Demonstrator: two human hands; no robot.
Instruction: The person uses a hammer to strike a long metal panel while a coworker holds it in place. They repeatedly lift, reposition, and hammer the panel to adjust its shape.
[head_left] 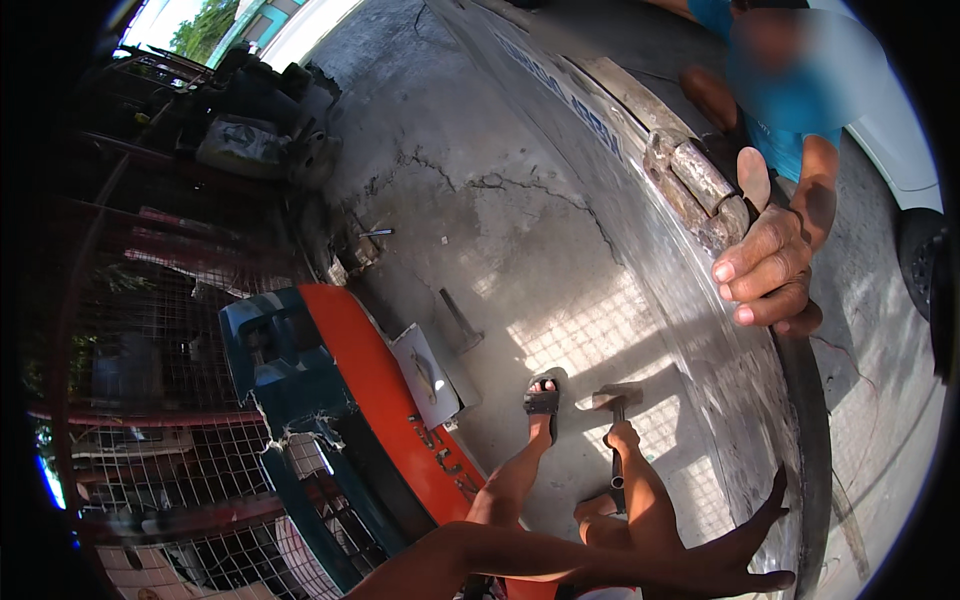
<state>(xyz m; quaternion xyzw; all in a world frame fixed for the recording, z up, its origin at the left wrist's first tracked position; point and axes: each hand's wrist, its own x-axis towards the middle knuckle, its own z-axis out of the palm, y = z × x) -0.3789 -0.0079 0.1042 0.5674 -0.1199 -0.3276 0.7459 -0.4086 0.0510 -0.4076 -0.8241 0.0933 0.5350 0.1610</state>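
My left arm reaches across the lower part of the view, and my left hand is open with its fingers spread. It lies by the near end of a long, scuffed grey metal panel, which looks like a truck tailgate; firm contact cannot be made out. Low beneath that forearm, my right hand is closed round the handle of a hammer with a blocky head, held near the floor. A co-worker's hand rests at the panel's edge beside a worn metal hinge.
The co-worker in a blue shirt crouches beyond the panel, near a white car. An orange and dark green vehicle front panel stands at left, against wire mesh. Another hammer lies on the cracked concrete, near a white board.
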